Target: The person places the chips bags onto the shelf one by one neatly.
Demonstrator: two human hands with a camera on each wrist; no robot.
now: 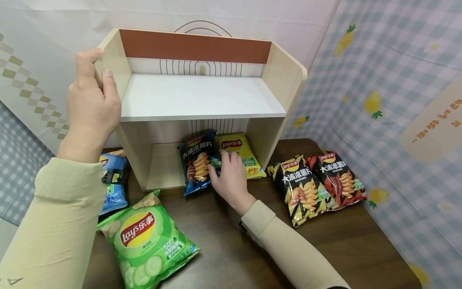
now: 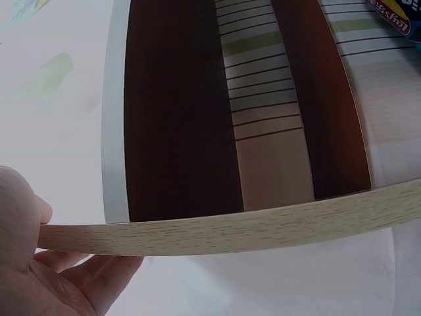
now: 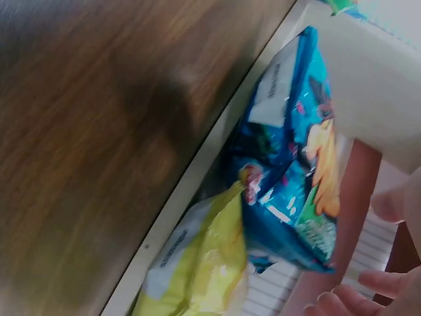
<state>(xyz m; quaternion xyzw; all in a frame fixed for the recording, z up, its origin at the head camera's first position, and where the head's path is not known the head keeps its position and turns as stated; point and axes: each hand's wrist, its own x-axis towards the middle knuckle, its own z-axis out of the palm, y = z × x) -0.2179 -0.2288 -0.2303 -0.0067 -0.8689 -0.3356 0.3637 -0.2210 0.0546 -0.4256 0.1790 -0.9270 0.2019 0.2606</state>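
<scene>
Beige sleeves cover both your arms. Your left arm (image 1: 65,212) rises along the left of the head view, wrist bent, and your left hand (image 1: 93,94) grips the top edge of the wooden shelf (image 1: 202,96) by its left panel; the left wrist view shows the thumb on one side of the panel and the fingers on the other. Your right arm (image 1: 292,245) slants up from the lower right to the centre, where your right hand (image 1: 232,178) has its thumb and loosely bent fingers apart, with nothing between them. Whether a fingertip touches the dark blue chip bag (image 1: 196,164), leaning in the lower compartment just left of that hand, you cannot tell. Your fingers partly cover the yellow bag (image 1: 249,156) beside it. At the left, your sleeve hides part of the light blue bag (image 1: 114,198); the green bag (image 1: 149,237) is cut off by the bottom edge. In the left wrist view, your palm runs out of frame at lower left and only a bag's corner shows at upper right; the right wrist view crops your right hand at lower right.
</scene>
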